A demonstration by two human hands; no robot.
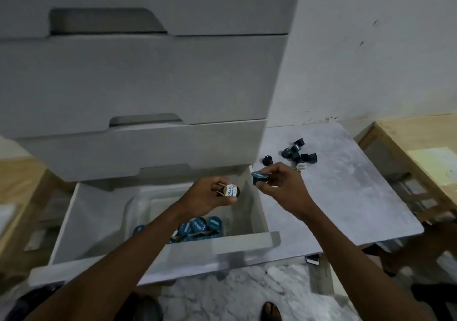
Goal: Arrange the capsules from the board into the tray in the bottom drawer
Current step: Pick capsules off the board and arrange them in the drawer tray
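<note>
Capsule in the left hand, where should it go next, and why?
Probably lower the left hand and set its capsule in the tray beside the blue capsules lying there; it hangs over the open drawer, and the right hand holds a teal capsule too.

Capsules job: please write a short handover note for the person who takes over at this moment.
Left hand holds a white-lidded capsule over the open bottom drawer. Right hand pinches a blue capsule by the drawer's right wall.
Done: several placed capsules lie in the tray, near its front.
Left: put in both held capsules, then the loose capsules on the board.
</note>
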